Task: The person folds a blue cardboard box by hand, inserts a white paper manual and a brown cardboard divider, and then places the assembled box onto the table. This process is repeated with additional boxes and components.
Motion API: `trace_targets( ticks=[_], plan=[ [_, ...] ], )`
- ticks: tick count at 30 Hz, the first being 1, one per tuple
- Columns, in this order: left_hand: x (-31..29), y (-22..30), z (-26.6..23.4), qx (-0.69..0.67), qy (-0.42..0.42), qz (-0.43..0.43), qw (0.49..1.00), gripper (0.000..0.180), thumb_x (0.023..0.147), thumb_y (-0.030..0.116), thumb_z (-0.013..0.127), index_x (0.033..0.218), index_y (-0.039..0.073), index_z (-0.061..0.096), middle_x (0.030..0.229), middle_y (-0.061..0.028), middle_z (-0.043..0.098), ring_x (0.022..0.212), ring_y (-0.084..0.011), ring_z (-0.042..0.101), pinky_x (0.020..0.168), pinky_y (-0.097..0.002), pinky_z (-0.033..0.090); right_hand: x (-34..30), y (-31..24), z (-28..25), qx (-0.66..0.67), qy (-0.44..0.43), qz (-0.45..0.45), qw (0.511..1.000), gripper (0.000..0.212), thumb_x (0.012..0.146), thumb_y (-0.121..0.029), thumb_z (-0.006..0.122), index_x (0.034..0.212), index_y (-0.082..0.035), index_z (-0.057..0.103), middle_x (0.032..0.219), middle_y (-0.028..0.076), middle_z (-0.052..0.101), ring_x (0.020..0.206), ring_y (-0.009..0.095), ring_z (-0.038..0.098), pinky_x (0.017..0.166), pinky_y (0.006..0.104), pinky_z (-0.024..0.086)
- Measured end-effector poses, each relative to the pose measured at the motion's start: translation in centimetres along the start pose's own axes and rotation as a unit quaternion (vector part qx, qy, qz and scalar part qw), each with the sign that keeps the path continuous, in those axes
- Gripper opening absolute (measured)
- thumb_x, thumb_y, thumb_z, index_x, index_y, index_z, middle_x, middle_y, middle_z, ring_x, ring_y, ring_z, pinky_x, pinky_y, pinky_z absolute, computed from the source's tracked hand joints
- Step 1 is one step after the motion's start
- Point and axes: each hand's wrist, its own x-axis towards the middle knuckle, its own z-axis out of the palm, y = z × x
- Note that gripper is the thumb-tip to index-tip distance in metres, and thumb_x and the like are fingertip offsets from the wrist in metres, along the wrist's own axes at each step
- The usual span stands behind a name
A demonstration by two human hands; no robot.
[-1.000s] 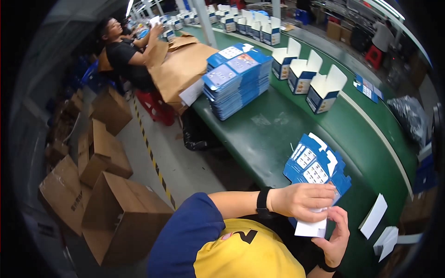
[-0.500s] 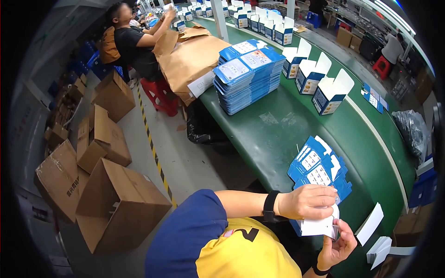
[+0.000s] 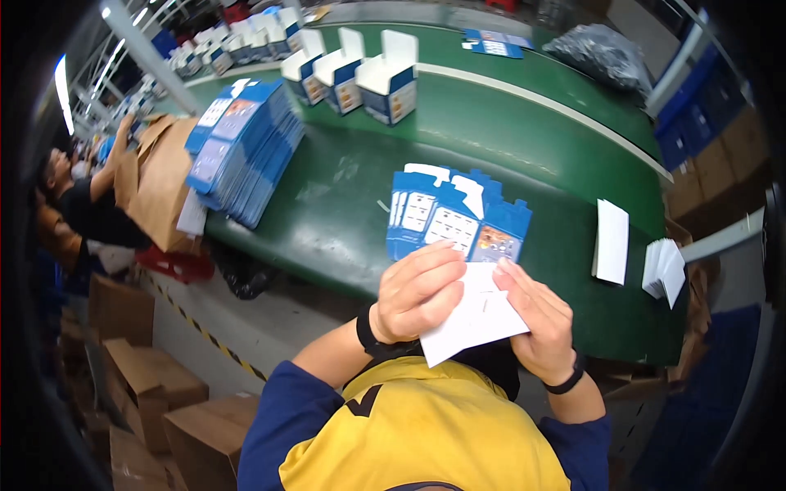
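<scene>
left hand (image 3: 422, 292): grips white card (image 3: 473, 317) | right hand (image 3: 539, 317): holds its right edge | card now shows more face, seemingly steadied

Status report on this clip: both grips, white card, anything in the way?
Left grip clamped on white card; right grip touching its right edge. Flat blue cartons just beyond, on green table. No obstruction seen at the card.
</scene>
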Motion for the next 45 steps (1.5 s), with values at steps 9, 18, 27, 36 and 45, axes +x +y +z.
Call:
trace_targets(
  ticks=[9,18,27,36,45],
  plan=[
    [-0.6,1.2,4.0,0.076,0.125,-0.083,0.986,0.025,0.076,0.006,0.065,0.097,0.0,0.053,0.1,-0.0181,0.063,0.098,-0.0359,0.062,0.085,-0.0454,0.052,-2.0,-2.3,4.7,0.203,0.16,0.188,0.948,0.041,0.088,-0.01,0.057,0.125,0.007,0.048,0.095,0.023,0.065,0.077,0.031,0.067,0.067,0.0325,0.051],
    [-0.5,-0.4,2.2,0.084,0.046,-0.181,0.979,0.025,0.073,-0.003,0.065,0.098,-0.005,0.063,0.104,-0.0189,0.064,0.1,-0.0347,0.062,0.094,-0.0479,0.044,-1.0,-0.5,3.2,0.08,0.054,0.165,0.982,0.042,0.084,-0.007,0.063,0.123,0.002,0.049,0.082,0.015,0.067,0.071,0.021,0.068,0.065,0.0265,0.051],
    [0.3,-1.2,-0.1,0.139,-0.035,-0.015,0.99,0.03,0.069,0.008,0.065,0.097,-0.001,0.065,0.092,-0.0121,0.066,0.087,-0.0265,0.065,0.087,-0.0414,0.05,2.7,0.4,0.8,0.162,-0.121,0.152,0.967,0.047,0.076,0.005,0.059,0.122,-0.004,0.048,0.102,0.019,0.064,0.085,0.029,0.067,0.071,0.0293,0.053],
    [0.3,-21.2,-4.9,0.19,0.075,-0.386,0.9,0.051,0.076,0.022,0.073,0.114,-0.003,0.05,0.103,-0.0193,0.061,0.099,-0.0328,0.06,0.086,-0.0375,0.047,4.2,4.2,-1.3,-0.027,0.051,0.139,0.989,0.048,0.08,0.012,0.044,0.126,-0.001,0.05,0.131,0.018,0.05,0.118,0.033,0.052,0.091,0.0321,0.046],
    [-3.7,-32.9,0.3,0.169,0.041,-0.57,0.803,0.118,0.049,0.029,0.088,0.139,0.0,0.017,0.135,-0.0261,0.036,0.124,-0.0392,0.039,0.102,-0.041,0.037,1.7,5.1,-1.7,-0.017,0.097,0.269,0.958,0.066,0.088,0.003,0.045,0.146,-0.007,0.015,0.125,0.019,0.055,0.107,0.036,0.058,0.087,0.0331,0.046]
  ],
)
